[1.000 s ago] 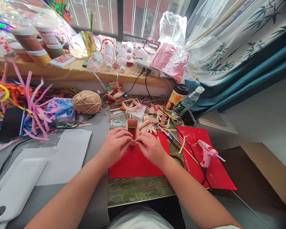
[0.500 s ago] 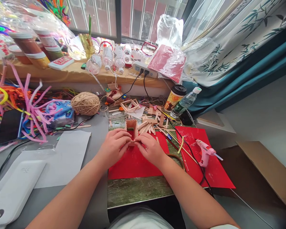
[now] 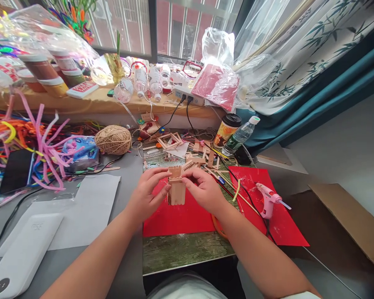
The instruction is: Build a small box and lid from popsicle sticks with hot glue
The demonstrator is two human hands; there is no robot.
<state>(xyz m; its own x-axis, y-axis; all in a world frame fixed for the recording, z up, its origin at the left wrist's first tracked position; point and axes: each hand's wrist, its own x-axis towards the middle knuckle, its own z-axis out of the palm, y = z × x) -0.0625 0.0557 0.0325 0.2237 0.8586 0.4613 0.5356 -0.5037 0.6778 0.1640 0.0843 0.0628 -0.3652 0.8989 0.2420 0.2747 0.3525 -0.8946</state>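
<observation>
A small box made of popsicle sticks is held up between both hands, its front wall of upright sticks facing me. A thin stick lies across that wall near its top. My left hand is closed on the box's left side, thumb in front and fingers at the upper edge. At the right upper corner my right hand pinches the edge with thumb and forefinger; whether it grips the thin stick or the wall, I cannot make out. Below the box lies a red sheet.
Behind the hands lie loose popsicle sticks. On the right, a pink glue gun rests on another red sheet, near a water bottle and a cup. To the left are a twine ball and a white power bank.
The box has been tilted, so its front wall now faces me instead of its open top. Both hands have shifted slightly around it, the right one turning at the wrist.
</observation>
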